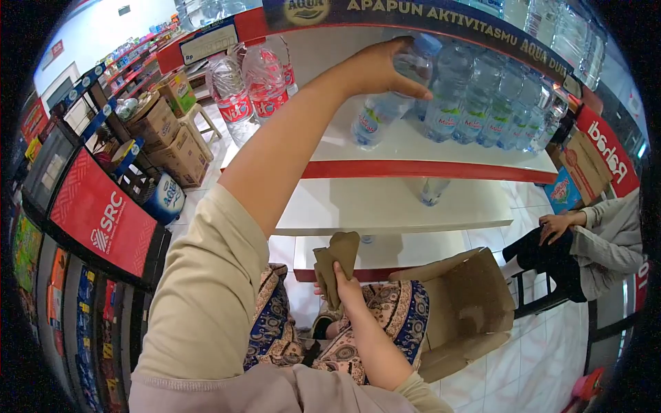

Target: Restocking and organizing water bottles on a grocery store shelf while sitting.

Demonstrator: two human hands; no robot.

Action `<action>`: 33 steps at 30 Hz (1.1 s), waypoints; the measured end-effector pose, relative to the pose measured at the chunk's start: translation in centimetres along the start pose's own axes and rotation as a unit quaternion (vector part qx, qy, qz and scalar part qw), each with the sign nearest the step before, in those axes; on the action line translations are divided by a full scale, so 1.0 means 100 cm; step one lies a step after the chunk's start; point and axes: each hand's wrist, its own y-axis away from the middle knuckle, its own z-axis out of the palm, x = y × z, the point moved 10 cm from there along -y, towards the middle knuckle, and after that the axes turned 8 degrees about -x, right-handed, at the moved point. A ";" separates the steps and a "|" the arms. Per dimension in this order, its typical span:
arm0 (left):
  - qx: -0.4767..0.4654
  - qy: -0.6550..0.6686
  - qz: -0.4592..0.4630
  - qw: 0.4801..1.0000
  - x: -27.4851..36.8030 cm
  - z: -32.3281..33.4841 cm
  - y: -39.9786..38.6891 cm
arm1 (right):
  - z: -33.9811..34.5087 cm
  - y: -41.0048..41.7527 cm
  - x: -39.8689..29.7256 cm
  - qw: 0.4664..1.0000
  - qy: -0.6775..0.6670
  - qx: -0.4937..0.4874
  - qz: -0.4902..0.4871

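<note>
My left hand [379, 67] reaches up to the top shelf board and grips the upper part of a clear plastic water bottle [373, 121]. The bottle has a blue cap and leans, with its base at the lower left. To the right of it, a row of similar labelled water bottles [445, 111] stands upright. My right hand [347, 290] is low in front of my lap, holding a folded brown cloth [338, 263]. Two red-labelled Vit bottles [248, 93] in plastic wrap stand left of my left forearm.
Below lies a lower shelf board [361, 206] with a small bottle [434, 191] on it. An open cardboard box [465, 304] rests by my right knee. A seated person [573, 242] is at the right. Cartons [181, 155] and a display rack [103, 211] stand left.
</note>
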 end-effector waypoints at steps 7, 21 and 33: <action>-0.060 0.105 -0.095 0.988 -0.035 0.013 -0.028 | 0.004 -0.004 0.005 1.000 -0.002 -0.009 0.003; 0.247 0.061 -0.081 0.964 -0.077 -0.026 0.059 | 0.010 -0.007 0.006 0.999 0.023 -0.033 0.026; 0.168 0.070 -0.232 0.956 -0.137 0.025 0.094 | 0.004 -0.011 0.012 0.999 0.025 -0.016 0.028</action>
